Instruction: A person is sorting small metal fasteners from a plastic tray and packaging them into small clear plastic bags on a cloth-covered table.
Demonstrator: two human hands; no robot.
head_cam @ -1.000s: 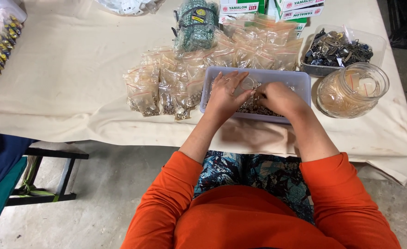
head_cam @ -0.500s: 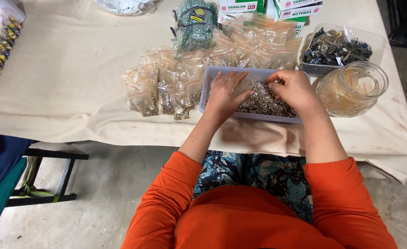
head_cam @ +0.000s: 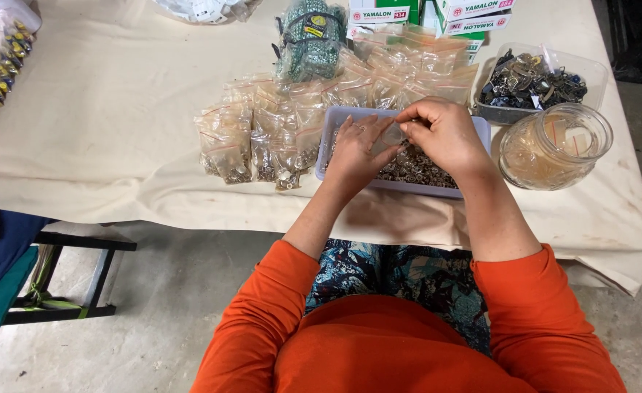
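**Count of items on the bench**

Hands: two, a left hand (head_cam: 353,149) and a right hand (head_cam: 444,135), both over one shallow lilac tray (head_cam: 481,131).

The tray's small metal pieces (head_cam: 415,169): too many and too small to count.

Glass jar (head_cam: 553,145): one.

Clear tub of dark metal parts (head_cam: 532,84): one.

Small sealed plastic bags (head_cam: 262,142): a spread of well over a dozen; exact number cannot be told, since they overlap.

Green-and-white cartons (head_cam: 473,11) at the far edge: at least three, partly cut off.

Banded greenish bundle (head_cam: 310,40): one.

Cloth-covered table (head_cam: 102,109): one.
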